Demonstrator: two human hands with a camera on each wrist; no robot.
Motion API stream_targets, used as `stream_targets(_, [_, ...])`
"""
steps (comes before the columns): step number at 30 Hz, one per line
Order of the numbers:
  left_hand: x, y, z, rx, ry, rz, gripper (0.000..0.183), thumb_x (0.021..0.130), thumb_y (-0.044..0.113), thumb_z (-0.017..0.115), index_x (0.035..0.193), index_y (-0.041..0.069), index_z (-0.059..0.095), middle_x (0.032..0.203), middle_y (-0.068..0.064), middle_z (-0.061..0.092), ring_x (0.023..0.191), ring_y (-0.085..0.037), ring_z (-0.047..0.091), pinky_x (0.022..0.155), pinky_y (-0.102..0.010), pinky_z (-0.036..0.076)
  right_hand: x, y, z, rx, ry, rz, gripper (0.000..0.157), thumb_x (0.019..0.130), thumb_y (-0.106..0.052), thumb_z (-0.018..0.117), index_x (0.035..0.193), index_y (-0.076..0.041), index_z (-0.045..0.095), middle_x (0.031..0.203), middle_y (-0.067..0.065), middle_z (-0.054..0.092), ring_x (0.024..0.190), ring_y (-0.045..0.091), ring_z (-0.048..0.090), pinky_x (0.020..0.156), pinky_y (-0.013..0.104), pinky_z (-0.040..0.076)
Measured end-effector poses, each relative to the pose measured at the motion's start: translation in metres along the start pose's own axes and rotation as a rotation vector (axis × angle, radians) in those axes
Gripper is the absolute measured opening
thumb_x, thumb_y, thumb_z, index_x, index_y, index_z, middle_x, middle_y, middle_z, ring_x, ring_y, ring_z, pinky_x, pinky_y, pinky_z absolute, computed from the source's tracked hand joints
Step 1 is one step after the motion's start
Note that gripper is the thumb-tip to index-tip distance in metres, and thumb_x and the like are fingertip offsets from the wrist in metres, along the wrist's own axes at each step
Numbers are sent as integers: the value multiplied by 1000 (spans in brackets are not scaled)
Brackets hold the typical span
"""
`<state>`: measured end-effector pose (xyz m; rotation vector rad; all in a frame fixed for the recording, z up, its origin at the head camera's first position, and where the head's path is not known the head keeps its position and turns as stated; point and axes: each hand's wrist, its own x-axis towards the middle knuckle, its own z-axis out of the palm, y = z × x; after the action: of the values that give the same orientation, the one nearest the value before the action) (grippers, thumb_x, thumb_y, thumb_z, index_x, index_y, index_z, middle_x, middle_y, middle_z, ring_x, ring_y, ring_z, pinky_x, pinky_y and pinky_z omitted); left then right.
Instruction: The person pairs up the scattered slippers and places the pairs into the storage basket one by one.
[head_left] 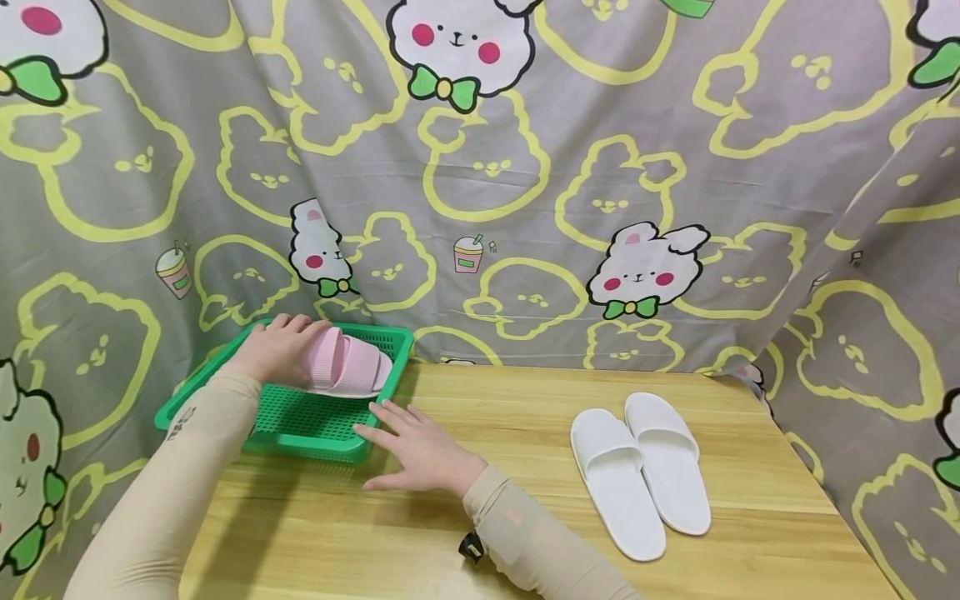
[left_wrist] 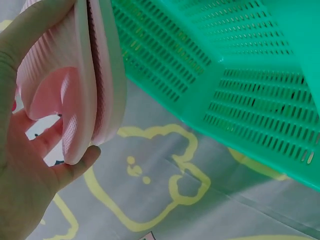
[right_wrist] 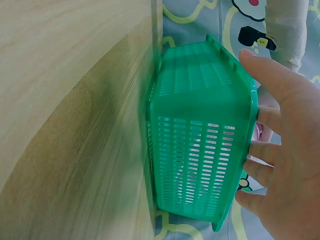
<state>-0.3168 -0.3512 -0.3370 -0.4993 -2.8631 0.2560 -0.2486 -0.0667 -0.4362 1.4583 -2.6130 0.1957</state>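
Note:
My left hand point(head_left: 276, 348) grips a pair of pink slippers point(head_left: 358, 367) over the back part of a green plastic basket point(head_left: 300, 444). In the left wrist view the two pink slippers point(left_wrist: 111, 80) are pressed together sole to sole, thumb on one side and fingers on the other. The right hand point(head_left: 429, 450) has its fingers spread, fingertips right at the basket's near right corner. Seen from the right wrist, straight fingers of that hand point(right_wrist: 287, 145) lie along the rim of the slotted basket point(right_wrist: 200, 107), with nothing held.
A pair of white slippers point(head_left: 618, 504) lies side by side on the wooden table point(head_left: 510, 533), right of the basket, soles down. Patterned grey cloth point(head_left: 495, 208) with rabbits and yellow outlines hangs behind the table and at both sides. A small black device point(head_left: 471, 547) sits at the right wrist.

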Motion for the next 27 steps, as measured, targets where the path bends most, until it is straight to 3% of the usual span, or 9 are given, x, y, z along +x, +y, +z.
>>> stream_targets(14, [5,2,10,0,-51,-13,96,60,45,88,141,16,46,131,-18,54,119,-44,46,87,-68,44,1,1,4,0,3,2,82,89,-73,41,156,-33,17,165,5,11,153,24,13,119,51,26])
stream_targets(27, [8,9,10,4,-96,-31,89,65,32,86,143,15,45,135,-20,52,123,-47,45,89,-72,43,0,0,2,2,1,6,82,89,-73,42,156,-35,15,166,4,8,153,23,12,120,50,24])
